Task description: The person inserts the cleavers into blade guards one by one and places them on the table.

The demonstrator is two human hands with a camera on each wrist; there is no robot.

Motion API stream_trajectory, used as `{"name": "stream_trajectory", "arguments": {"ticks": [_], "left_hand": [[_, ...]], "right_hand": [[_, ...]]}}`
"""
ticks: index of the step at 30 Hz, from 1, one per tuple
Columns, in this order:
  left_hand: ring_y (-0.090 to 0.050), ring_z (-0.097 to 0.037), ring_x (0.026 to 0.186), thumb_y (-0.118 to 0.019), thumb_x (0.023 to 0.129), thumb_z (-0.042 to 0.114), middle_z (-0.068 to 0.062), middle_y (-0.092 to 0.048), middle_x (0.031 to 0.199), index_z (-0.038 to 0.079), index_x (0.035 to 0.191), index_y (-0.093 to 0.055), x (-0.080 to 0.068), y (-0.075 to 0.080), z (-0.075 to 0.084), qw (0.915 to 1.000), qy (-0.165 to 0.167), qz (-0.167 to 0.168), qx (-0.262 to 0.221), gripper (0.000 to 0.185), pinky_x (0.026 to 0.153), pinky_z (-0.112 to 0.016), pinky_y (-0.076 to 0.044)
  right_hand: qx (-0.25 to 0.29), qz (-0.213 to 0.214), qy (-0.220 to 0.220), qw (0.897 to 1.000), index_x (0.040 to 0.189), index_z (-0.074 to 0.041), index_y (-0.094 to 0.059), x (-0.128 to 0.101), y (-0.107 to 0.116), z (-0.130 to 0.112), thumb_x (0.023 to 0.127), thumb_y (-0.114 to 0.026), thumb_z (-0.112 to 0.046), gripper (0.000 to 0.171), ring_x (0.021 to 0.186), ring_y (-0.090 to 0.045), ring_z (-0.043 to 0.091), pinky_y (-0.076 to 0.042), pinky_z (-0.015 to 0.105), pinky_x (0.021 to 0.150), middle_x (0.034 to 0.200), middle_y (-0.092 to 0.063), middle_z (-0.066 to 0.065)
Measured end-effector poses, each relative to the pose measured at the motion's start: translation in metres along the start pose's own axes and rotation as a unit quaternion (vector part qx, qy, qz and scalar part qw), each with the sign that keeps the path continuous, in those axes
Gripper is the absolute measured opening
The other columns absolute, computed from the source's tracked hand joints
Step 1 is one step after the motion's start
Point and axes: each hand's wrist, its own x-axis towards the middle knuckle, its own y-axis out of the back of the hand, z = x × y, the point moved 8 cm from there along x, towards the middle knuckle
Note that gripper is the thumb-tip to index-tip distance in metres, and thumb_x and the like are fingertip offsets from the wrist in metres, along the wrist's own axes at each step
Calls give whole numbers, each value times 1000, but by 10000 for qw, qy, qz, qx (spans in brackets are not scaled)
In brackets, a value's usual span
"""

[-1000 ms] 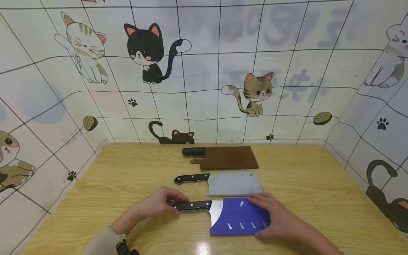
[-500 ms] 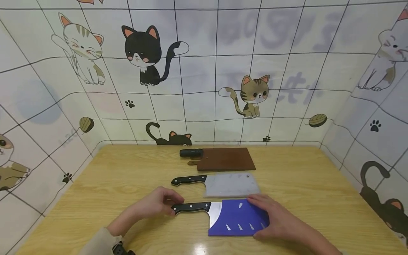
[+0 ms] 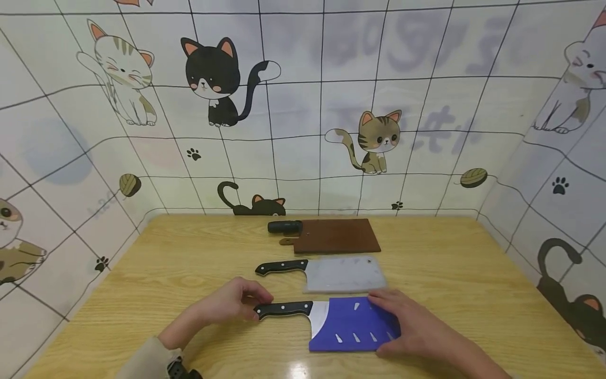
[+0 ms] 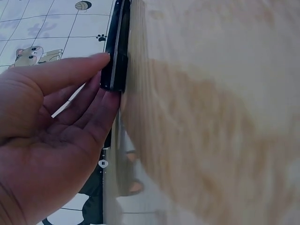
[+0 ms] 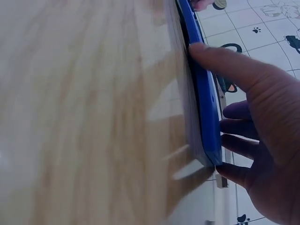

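A cleaver (image 3: 284, 309) with a black riveted handle lies flat on the table, its blade mostly inside a blue slotted blade cover (image 3: 350, 322). My left hand (image 3: 231, 302) pinches the butt of the handle between thumb and fingers, as the left wrist view shows with the handle end (image 4: 116, 56). At the other end, my right hand (image 3: 416, 327) holds the blue cover across its width. In the right wrist view the thumb sits on the near edge of the cover (image 5: 205, 103), the fingers at its far side. A strip of bare blade shows beside the handle.
Behind lies a second black-handled cleaver with a whitish cover (image 3: 345, 275) over its blade. Farther back, a brown rectangular piece (image 3: 337, 236) with a small tab lies beside a black handle (image 3: 284, 227). A cat-patterned wall covering (image 3: 303, 158) encloses the wooden table (image 3: 199, 237).
The head view has shifted slightly. The left fingers have slid a little back toward the butt of the handle; the right hand and cover look the same.
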Motion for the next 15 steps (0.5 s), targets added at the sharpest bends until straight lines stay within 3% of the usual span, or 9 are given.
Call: {"name": "stream_trajectory", "arguments": {"ticks": [5, 9, 15], "left_hand": [[-64, -32, 115, -78, 81, -5, -14, -70, 119, -6, 122, -68, -2, 4, 2, 9998, -24, 171, 42, 42, 98, -35, -51], [-63, -34, 117, -77, 85, -2, -18, -68, 123, -7, 125, -67, -3, 14, 2, 9987, -81, 498, 103, 41, 98, -35, -51], [-55, -49, 125, -71, 91, -5, -33, -58, 133, -16, 131, -57, -5, 33, 3, 9920, -449, 1049, -545, 44, 97, -35, -52]], "right_hand": [[-121, 401, 168, 9990, 140, -8, -63, -5, 11, 4, 76, -83, -62, 87, 128, -54, 34, -46, 58, 100, 141, -59, 7], [-131, 705, 273, 9971, 140, -8, -62, -5, 24, 11, 84, -81, -53, 75, 124, -57, 32, -49, 55, 97, 139, -61, 7], [103, 1206, 314, 9922, 140, -6, -61, -3, 43, 30, 90, -81, -30, 59, 122, -59, 35, -50, 55, 93, 138, -63, 10]]}}
